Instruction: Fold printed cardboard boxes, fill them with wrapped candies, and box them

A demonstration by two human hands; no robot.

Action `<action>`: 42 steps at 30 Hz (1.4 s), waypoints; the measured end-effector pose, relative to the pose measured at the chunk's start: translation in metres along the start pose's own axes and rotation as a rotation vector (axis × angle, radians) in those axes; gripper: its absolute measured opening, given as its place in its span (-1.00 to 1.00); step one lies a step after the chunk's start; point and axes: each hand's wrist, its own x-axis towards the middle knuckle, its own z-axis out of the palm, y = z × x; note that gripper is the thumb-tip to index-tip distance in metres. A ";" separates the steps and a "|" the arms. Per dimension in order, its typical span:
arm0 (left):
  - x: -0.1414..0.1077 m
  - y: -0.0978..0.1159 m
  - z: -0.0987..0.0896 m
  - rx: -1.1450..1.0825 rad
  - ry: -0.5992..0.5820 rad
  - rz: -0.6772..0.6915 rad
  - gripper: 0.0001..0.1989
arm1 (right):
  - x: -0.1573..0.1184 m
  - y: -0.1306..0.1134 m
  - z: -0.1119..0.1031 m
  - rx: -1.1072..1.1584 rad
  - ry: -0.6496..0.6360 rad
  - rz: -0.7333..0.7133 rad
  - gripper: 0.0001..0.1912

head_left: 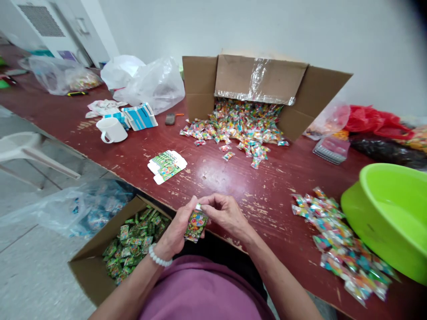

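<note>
Between my hands, just in front of the table's near edge, is a small green printed candy box (196,224). My left hand (178,226) grips it from the left side, a beaded bracelet on the wrist. My right hand (225,214) is closed at the box's top flap, thumb and fingers pinching it. A flattened green and white carton (167,166) lies on the table ahead. Below to the left, an open cardboard box (91,266) holds many filled small green boxes (133,244).
Wrapped candies (247,122) spill from a tipped cardboard carton (262,80) at the back. More candies (343,249) lie beside a green basin (383,218) on the right. A white mug (113,131) stands left. A plastic bag (96,209) and a white stool (30,146) are beyond the table's edge.
</note>
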 end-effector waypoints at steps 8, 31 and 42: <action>0.004 0.011 -0.007 -0.189 0.021 -0.014 -0.60 | -0.008 0.008 0.009 -0.226 0.001 -0.339 -0.89; 0.072 0.079 -0.137 1.452 0.859 0.257 -0.61 | 0.002 0.079 -0.026 -0.460 0.340 -0.139 -0.81; 0.053 0.061 -0.110 1.028 0.657 0.291 -0.74 | 0.009 0.071 -0.022 -0.119 0.364 0.067 -0.62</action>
